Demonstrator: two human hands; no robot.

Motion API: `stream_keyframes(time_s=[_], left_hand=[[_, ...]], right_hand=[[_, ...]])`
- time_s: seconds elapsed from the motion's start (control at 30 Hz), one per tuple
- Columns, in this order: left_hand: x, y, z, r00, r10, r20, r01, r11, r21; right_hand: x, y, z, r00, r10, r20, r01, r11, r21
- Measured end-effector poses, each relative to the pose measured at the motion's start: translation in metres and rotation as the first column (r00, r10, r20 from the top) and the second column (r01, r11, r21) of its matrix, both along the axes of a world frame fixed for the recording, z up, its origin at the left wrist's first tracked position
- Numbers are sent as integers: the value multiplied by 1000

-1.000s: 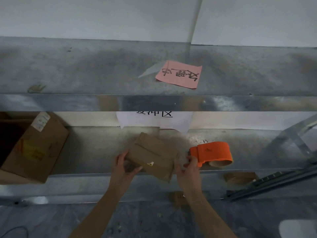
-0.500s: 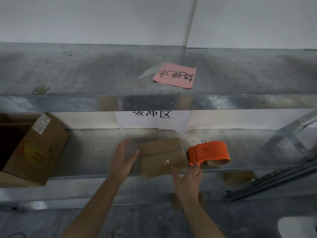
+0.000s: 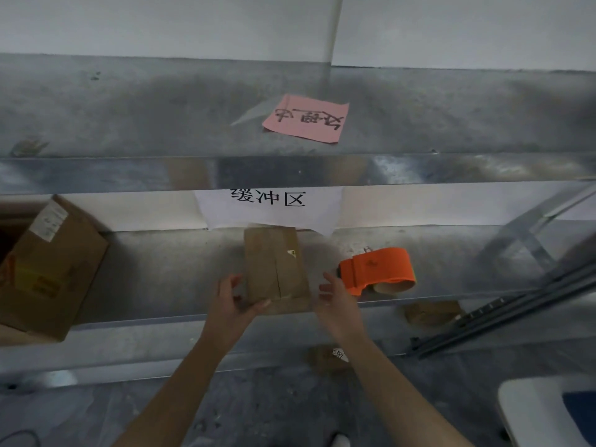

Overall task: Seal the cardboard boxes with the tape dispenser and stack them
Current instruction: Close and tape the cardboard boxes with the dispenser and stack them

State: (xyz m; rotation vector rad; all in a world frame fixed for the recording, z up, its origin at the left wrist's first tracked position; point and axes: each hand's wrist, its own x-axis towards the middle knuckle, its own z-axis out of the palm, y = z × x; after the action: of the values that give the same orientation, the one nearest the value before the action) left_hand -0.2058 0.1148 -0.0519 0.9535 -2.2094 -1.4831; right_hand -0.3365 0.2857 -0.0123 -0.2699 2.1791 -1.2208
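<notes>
Cardboard first: the box (image 3: 274,262) lies flat on the middle shelf (image 3: 161,272), long side running away from me, its far end just under the white sign (image 3: 267,204) that hangs from the shelf above. A seam runs down the middle of its top, and a small sticker sits near the right edge.

My left hand (image 3: 230,301) grips the box's near left corner. The thumb is curled across the near edge and the fingers stand up along the left side; I cannot tell how firmly they press. My right hand (image 3: 337,301) hovers just beside the box's near right corner, fingers apart and loosely bent, holding nothing. It sits between the box and the dispenser (image 3: 377,269).

The orange dispenser rests on the same shelf, right of the box and apart from it, roll end pointing right.

A big carton (image 3: 54,269) stands tilted at the shelf's left end, a white label on its top. A pink note (image 3: 306,119) with handwriting lies on the top shelf. Two more small boxes show lower down, one (image 3: 432,312) under the dispenser, one (image 3: 329,358) with a white tag near my right forearm.
</notes>
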Motion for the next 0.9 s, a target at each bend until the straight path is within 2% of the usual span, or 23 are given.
stream_keyframes(time_s=[0.03,0.1,0.17,0.23,0.3,0.37,0.43,0.5,0.57,0.7,0.9], left_hand=[[-6,0,3,999,-37,-25,38,998,56],[-17,-2,6,988,-141,-61,147,984,97],[-25,1,9,979,-189,-71,197,970,144],[-30,1,9,980,-180,-83,195,952,236],[-32,5,8,979,-191,-74,204,938,280],[-33,9,7,972,-230,-38,232,937,262],[-34,12,5,965,-261,-17,257,935,244],[-35,19,9,955,-298,0,291,935,204],[-39,25,10,951,-307,31,300,943,142],[-52,34,9,960,-273,55,270,962,46],[-56,38,5,967,-223,121,224,975,3]], right_hand=[[-5,8,7,984,47,-174,-34,997,75],[-24,25,14,884,91,-458,-34,991,131],[-49,39,25,797,112,-594,-35,990,139],[-77,51,35,736,124,-665,-24,987,157],[-106,63,40,720,226,-656,-52,960,274],[-133,77,34,719,436,-542,-147,856,495],[-155,88,21,714,582,-388,-271,742,613],[-168,94,12,724,621,-299,-392,727,564],[-174,99,11,737,612,-288,-442,758,479],[-181,114,13,713,642,-284,-501,749,434],[-176,130,14,710,640,-293,-499,752,431]])
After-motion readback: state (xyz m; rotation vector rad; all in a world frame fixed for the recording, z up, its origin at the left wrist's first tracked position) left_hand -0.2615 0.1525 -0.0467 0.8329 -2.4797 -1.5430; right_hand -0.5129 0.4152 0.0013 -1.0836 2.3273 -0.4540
